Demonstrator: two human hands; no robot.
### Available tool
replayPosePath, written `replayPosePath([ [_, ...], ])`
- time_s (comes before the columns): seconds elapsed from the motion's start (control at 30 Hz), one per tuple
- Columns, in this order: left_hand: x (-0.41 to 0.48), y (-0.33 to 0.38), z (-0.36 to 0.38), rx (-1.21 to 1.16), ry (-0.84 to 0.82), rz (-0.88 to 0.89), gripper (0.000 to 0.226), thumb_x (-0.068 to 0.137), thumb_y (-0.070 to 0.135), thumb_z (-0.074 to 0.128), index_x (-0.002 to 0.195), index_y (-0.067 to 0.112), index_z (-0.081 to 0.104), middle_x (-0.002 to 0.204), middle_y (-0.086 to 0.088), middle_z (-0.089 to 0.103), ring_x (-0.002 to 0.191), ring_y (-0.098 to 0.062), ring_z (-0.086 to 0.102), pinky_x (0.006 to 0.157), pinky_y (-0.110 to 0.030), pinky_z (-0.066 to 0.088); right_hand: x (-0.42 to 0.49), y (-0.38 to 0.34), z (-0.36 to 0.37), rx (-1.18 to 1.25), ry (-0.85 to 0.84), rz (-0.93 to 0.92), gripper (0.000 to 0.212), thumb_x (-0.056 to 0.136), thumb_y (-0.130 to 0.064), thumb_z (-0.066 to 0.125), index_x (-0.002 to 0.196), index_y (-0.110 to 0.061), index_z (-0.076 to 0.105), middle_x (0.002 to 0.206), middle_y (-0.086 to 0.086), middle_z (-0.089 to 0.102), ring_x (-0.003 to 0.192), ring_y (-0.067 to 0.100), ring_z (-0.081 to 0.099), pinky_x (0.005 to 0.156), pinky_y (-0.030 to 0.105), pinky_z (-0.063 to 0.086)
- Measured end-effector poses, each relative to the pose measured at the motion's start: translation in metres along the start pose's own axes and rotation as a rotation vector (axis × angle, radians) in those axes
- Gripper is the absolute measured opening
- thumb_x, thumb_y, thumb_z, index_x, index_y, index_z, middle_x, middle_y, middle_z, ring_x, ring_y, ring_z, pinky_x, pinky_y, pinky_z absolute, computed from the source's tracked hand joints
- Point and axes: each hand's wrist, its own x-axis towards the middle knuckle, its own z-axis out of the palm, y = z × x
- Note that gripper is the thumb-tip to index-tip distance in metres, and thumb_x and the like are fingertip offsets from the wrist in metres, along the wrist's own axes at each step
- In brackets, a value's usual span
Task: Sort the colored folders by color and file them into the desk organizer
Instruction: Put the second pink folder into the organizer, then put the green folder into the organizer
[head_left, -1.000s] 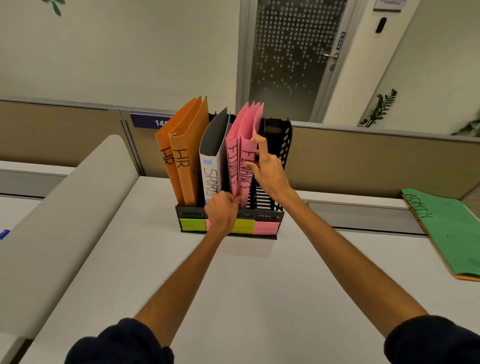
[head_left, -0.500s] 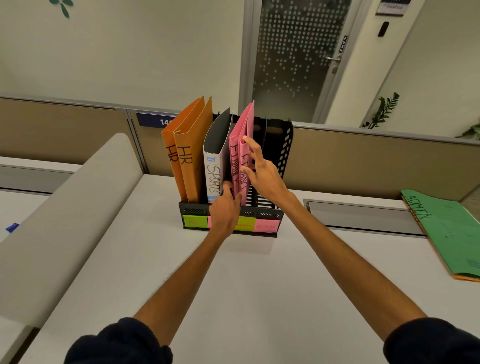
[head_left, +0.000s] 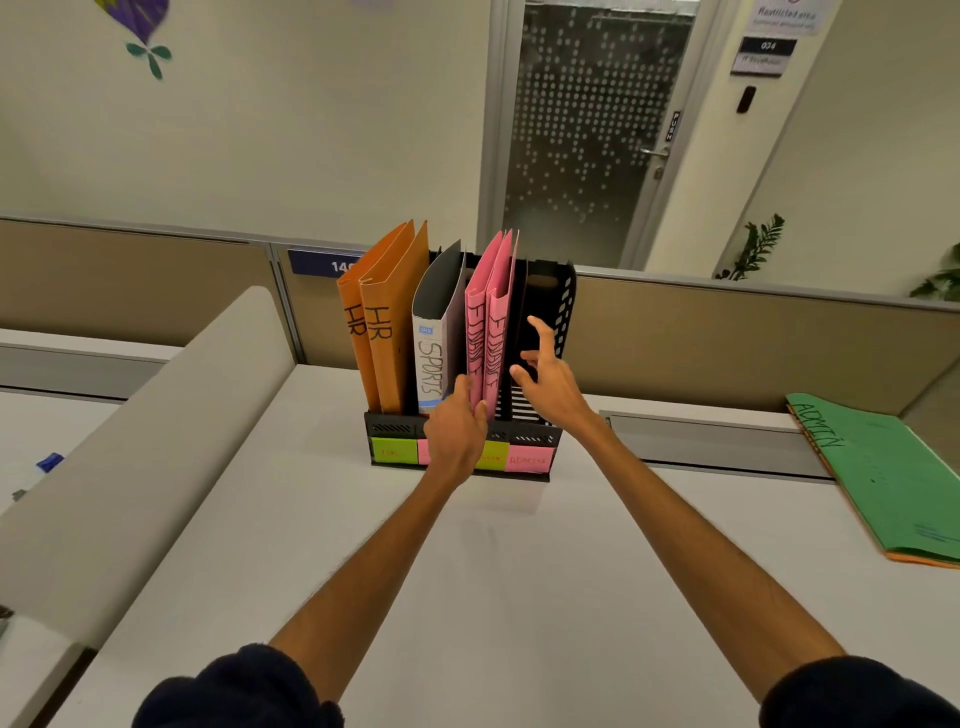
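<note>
On the worktop (head_left: 519, 571), the organizer (head_left: 393, 429) holds orange folders (head_left: 395, 322) and pink folders (head_left: 497, 291) upright. The left hand (head_left: 457, 434) pinches the pink folders low down between its fingers; the right hand (head_left: 548, 382) hovers beside them, fingers spread. A green folder (head_left: 883, 467) lies well apart.

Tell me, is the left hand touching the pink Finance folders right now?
Touching. The head view shows the left hand pinching the lower spines of the pink Finance folders between thumb and fingers, with no gap visible.
</note>
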Motion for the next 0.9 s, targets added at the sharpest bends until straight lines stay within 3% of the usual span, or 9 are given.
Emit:
replayPosePath([
  [0.13, -0.015, 0.011, -0.011, -0.053, -0.009, 0.083, 0.032, 0.098, 0.028, 0.053, 0.125, 0.013, 0.047, 0.129, -0.009, 0.054, 0.109, -0.024, 0.058, 0.09, -0.04, 0.055, -0.023, 0.002, -0.017, -0.072, -0.023, 0.038, 0.049, 0.1, -0.03, 0.049, 0.145, -0.016, 0.033, 0.146, 0.011, 0.045, 0.135, 0.026, 0.044, 0.109, 0.045, 0.041],
  [0.33, -0.046, 0.038, -0.014, -0.088, -0.028, 0.124, 0.032, 0.101, 0.032, 0.045, 0.127, 0.014, 0.049, 0.131, -0.006, 0.051, 0.116, -0.024, 0.053, 0.096, -0.051, 0.047, -0.069, 0.009, -0.044, -0.112, 0.05, 0.084, 0.041, 0.103, -0.038, 0.04, 0.132, -0.01, 0.049, 0.134, 0.01, 0.052, 0.123, 0.022, 0.051, 0.103, 0.039, 0.045],
  [0.6, -0.081, 0.074, 0.016, -0.15, -0.105, 0.09, 0.035, 0.101, 0.039, 0.04, 0.123, 0.013, 0.049, 0.125, -0.009, 0.054, 0.1, -0.028, 0.061, 0.09, -0.048, 0.05, -0.12, 0.037, -0.087, -0.146, 0.096, 0.164, 0.039, 0.104, -0.037, 0.038, 0.129, -0.01, 0.052, 0.133, 0.009, 0.053, 0.123, 0.021, 0.048, 0.103, 0.034, 0.04],
  [0.9, -0.117, 0.126, 0.073, -0.156, -0.181, 0.086, 0.05, 0.102, 0.039, 0.038, 0.144, 0.011, 0.04, 0.146, -0.011, 0.044, 0.126, -0.03, 0.05, 0.104, -0.043, 0.042, -0.161, 0.096, -0.149, -0.157, 0.091, 0.243, 0.039, 0.103, -0.039, 0.039, 0.128, -0.011, 0.052, 0.133, 0.009, 0.051, 0.123, 0.023, 0.048, 0.103, 0.036, 0.041],
])
